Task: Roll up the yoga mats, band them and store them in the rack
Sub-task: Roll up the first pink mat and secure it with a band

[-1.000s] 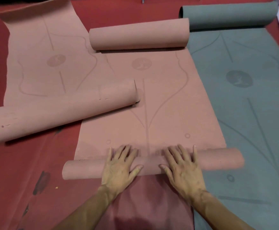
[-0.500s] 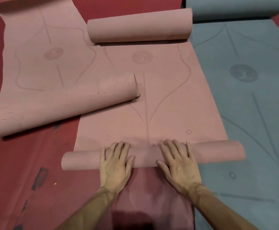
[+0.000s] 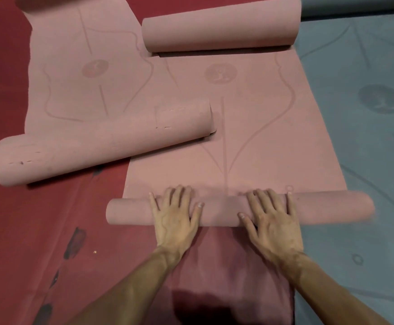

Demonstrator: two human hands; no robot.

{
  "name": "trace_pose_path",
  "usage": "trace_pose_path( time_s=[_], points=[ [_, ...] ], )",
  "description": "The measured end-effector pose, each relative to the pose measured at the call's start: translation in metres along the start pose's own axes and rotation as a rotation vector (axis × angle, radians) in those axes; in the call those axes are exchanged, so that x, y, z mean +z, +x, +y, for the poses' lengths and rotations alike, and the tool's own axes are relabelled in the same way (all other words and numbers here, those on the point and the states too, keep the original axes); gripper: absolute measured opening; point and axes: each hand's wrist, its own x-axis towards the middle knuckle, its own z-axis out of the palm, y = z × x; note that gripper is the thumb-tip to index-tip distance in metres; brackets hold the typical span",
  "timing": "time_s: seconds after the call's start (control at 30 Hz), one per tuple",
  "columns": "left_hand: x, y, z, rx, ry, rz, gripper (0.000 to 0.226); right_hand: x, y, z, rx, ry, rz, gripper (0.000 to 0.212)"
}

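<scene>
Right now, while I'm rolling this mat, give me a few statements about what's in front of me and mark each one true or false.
1. The left hand and right hand both lie flat on the near roll. True.
2. The middle pink mat is rolled up all the way. False: a long flat stretch lies beyond the near roll, and its other end is curled into a far roll.
3. A grey-green mat lies flat to the right of the middle pink mat. True.
4. A band is wrapped round the near roll. False: no band shows on it.
5. The left pink mat lies clear of the middle pink mat. False: its rolled end overlaps it.
</scene>
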Motion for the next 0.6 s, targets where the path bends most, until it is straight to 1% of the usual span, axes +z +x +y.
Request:
trace_pose_path(
  time_s=[0.1, 0.2, 0.43, 0.5, 0.6],
  points=[
    [0.003, 0.005, 0.001, -0.003, -0.030, -0.037, 0.052, -0.003, 0.001, -0.002, -0.006, -0.004, 0.028, 0.066],
    [0.007, 0.016, -0.003, 0.009, -0.016, -0.025, 0.049, -0.010, 0.011, -0.003, 0.004, -0.009, 0.020, 0.067],
    [0.013, 0.024, -0.005, 0.046, -0.021, -0.017, 0.058, -0.010, 0.015, -0.003, 0.033, -0.006, -0.071, 0.066],
    [0.009, 0.021, -0.009, 0.081, -0.001, 0.020, 0.061, -0.011, 0.019, -0.003, 0.044, 0.017, -0.082, 0.065],
    [0.009, 0.011, -0.010, 0.151, -0.002, 0.083, 0.056, -0.009, 0.023, -0.002, 0.061, 0.020, -0.083, 0.064]
  ],
)
